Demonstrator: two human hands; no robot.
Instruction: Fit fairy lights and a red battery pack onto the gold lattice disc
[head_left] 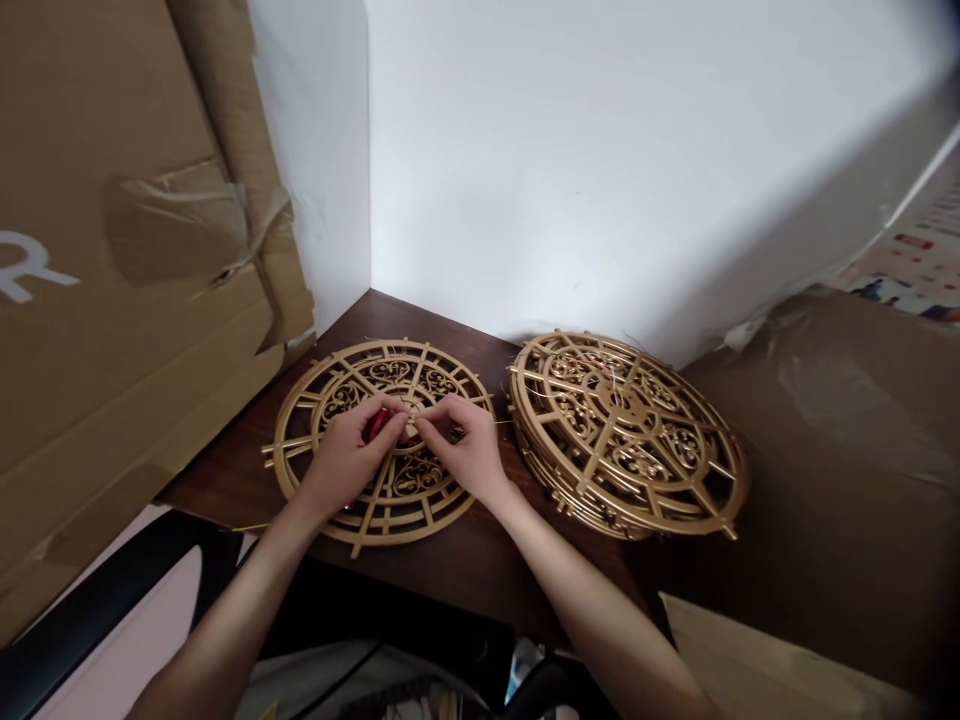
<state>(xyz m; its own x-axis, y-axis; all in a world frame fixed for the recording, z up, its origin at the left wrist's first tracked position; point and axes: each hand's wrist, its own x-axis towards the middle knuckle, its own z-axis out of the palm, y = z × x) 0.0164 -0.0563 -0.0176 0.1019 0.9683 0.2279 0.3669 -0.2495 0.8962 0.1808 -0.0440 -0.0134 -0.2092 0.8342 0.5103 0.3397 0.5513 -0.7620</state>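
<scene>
A round gold openwork disc (330, 400) lies flat on a dark brown table (465, 560) in front of me. My left hand (349, 455) rests on the disc's middle, fingers closed around a small red tool (376, 424). My right hand (465, 450) is beside it, fingertips pinched at the disc's centre on something thin that I cannot make out, perhaps a fine gold wire. Both hands meet over the hub.
A stack of similar gold discs (626, 435) sits to the right on the table, with thin wires on top. Cardboard boxes stand at the left (112, 300) and right (840, 450). White walls form a corner behind. A black chair edge (97, 600) is below left.
</scene>
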